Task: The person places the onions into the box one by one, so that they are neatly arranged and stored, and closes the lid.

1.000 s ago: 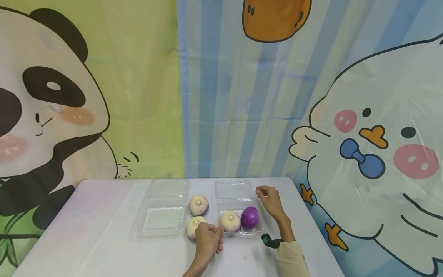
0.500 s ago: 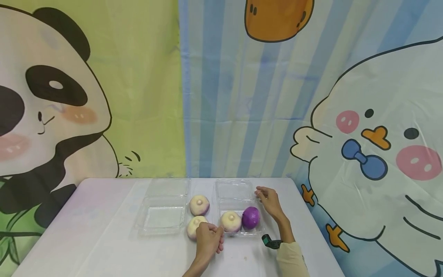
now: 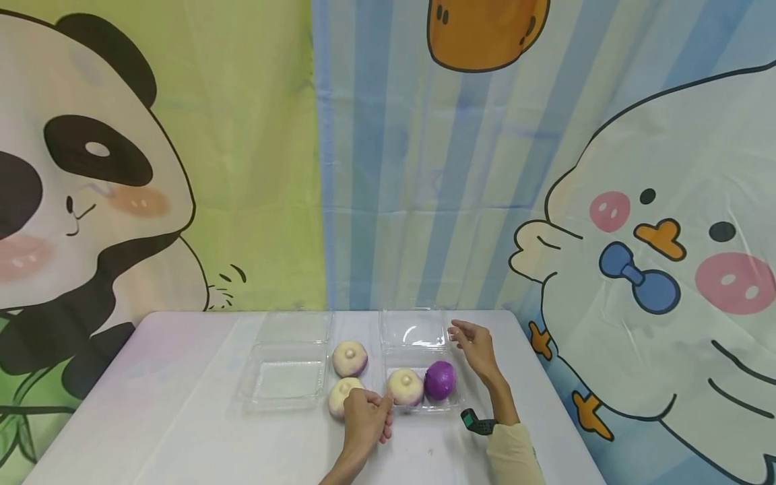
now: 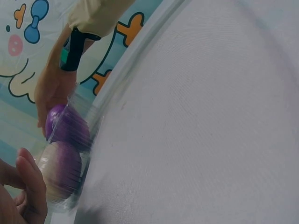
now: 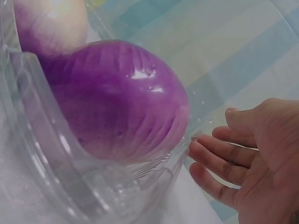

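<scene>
Head view: we've got a white table (image 3: 200,431) against a cartoon backdrop (image 3: 261,168), with a purple turnip (image 3: 440,380) and pale turnip (image 3: 405,385) sitting in the rightmost clear box (image 3: 432,408). Left wrist: left hand (image 4: 33,189) curls beside that box; we can't tell if it's gripping. Right wrist: right hand (image 5: 266,170), fingers loosely spread, at the plastic's edge.

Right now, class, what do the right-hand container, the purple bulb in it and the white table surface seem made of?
Right-hand container: probably thin clear plastic, glossy; things show through and highlights streak it.
Purple bulb: shiny skin with sharp highlights; real vegetable or moulded model, I can't tell.
White table surface: matt, fine woven-looking texture; perhaps cloth.
</scene>
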`<state>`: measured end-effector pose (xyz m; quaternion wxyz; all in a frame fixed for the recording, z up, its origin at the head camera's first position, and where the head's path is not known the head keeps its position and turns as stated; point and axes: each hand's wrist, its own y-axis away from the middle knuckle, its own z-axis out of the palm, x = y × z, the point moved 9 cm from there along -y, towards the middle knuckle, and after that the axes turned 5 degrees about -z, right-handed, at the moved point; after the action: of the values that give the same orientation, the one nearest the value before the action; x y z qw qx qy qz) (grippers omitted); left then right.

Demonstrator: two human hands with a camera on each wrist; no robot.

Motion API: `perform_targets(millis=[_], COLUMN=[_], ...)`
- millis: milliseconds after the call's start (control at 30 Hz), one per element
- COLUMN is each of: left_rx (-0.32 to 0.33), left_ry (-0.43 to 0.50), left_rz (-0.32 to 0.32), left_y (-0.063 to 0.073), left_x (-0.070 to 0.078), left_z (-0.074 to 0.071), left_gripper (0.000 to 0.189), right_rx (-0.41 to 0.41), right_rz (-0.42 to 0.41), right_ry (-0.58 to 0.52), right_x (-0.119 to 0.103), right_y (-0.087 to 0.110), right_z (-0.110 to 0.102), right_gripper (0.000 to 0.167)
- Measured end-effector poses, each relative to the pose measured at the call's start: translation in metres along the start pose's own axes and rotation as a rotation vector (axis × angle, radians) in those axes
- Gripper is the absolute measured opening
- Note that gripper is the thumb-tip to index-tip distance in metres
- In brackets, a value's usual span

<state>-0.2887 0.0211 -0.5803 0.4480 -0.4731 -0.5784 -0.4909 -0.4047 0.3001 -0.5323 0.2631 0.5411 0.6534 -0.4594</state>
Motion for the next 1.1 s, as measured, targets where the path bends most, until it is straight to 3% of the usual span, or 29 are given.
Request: perform_targets(millis=[567, 1100], left_rx=[0.000, -0.009], left_ry=[0.000, 0.011], left_rz=[0.000, 0.010], left_y=[0.002, 0.004], left_x=[-0.001, 0.002], left_z=[0.000, 0.000], left_gripper=[0.027, 0.027], right_rx=[-0.007, -0.016], right_rz=[0.033, -0.003], right_ry=[-0.015, -0.042], right_x=[-0.005, -0.013], right_y=[-0.002, -0.001], right_z=[-0.003, -0.008], right_gripper=[0.037, 0.039])
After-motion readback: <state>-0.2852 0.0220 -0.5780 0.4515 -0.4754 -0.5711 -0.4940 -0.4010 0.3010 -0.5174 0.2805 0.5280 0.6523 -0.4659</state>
